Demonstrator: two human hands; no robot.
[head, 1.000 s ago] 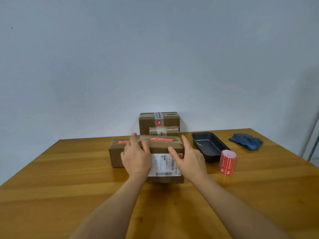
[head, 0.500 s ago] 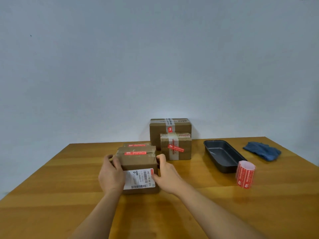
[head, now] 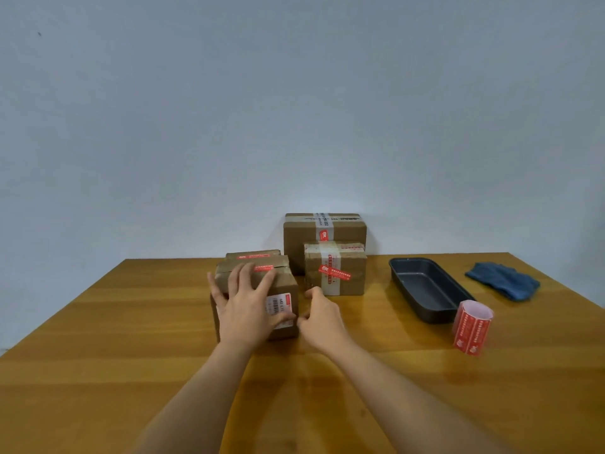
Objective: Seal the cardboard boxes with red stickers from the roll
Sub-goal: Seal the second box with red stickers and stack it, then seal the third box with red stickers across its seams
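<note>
- Left hand: fingers spread flat over the nearest box; open grip.
- Right hand: fingers curled beside the box; hold unclear.
- Sticker roll: upright on desk.

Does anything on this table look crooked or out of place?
Yes, one thing. The red sticker on the front of the small box behind the hands sits slanted across the pale tape. Nothing looks spilled or damaged, and the sticker roll stands upright.
</note>
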